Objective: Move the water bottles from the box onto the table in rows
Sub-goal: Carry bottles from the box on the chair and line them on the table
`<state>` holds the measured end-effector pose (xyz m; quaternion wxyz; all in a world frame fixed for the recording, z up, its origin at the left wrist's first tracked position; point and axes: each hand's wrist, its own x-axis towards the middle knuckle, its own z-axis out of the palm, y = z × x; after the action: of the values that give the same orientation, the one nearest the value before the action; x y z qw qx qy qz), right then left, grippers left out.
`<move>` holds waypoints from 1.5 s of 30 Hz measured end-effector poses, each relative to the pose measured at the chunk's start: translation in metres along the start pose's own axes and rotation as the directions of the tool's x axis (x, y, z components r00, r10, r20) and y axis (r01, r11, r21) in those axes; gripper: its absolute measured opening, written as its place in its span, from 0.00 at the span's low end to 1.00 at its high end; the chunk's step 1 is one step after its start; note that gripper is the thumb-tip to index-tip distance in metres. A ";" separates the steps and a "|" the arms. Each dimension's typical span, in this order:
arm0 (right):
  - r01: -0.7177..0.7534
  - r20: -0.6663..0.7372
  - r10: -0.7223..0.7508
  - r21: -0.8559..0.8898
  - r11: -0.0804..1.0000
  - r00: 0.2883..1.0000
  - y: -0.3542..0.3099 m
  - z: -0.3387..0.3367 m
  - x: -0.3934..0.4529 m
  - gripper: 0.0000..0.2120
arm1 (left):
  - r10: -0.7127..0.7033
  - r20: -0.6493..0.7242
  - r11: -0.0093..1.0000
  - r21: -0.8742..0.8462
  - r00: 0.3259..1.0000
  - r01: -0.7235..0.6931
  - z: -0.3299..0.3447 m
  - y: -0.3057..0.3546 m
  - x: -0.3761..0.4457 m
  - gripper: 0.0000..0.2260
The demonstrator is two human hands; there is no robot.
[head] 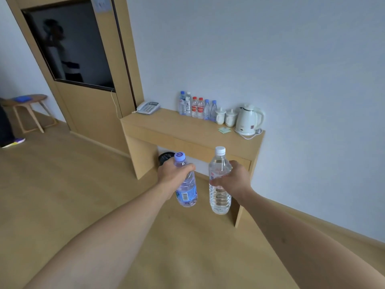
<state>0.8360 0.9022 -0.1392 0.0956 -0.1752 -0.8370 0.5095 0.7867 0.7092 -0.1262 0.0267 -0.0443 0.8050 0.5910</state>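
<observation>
Far left: small round stool (27,101) with a blue item on top; beside it a dark trouser leg and one shoe (13,142), cut off by the frame edge. Wide bare wooden floor (62,184) runs from there to the table, open for walking.

Dark TV screen (68,49) in a wood panel; a reflection in it, too dim to read.

Left hand (174,174), fingers curled round the upper body of a purple-capped bottle (186,184), held in the air, tilted slightly. Right hand (233,178) grips a taller white-capped bottle (219,180) at mid-body, upright, also off any surface. Both bottles in front of the table's near edge, below its top.

Table (177,126) against the wall. Front strip of the top is free. Along the back: one telephone (148,107), then a row of six bottles (198,108) touching side by side: two red caps, three blue, one white. Two lidded cups (226,116), one white kettle (249,119), a small green packet (224,130).

Dark round object (165,157) under the table, partly hidden by the left hand; can't identify. No box in view.
</observation>
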 end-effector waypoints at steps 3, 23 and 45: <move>0.003 -0.010 -0.003 0.005 1.000 1.000 -0.026 0.032 0.046 0.31 | 0.018 -0.018 1.000 -0.021 1.000 -0.019 -0.023 0.015 0.066 0.12; -0.038 0.093 0.042 -0.042 0.998 0.995 -0.110 0.265 0.457 0.34 | -0.074 -0.076 0.996 0.040 0.994 0.077 -0.083 -0.001 0.511 0.10; -0.290 -0.161 0.256 -0.251 0.924 0.953 -0.183 0.484 0.807 0.35 | -0.086 0.216 0.989 0.135 0.973 0.057 -0.111 -0.018 0.983 0.11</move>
<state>-0.1067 0.7439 -0.2154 0.0512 -0.3332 -0.8586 0.3863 -0.1881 0.5589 -0.2037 0.1404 -0.0054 0.8309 0.5383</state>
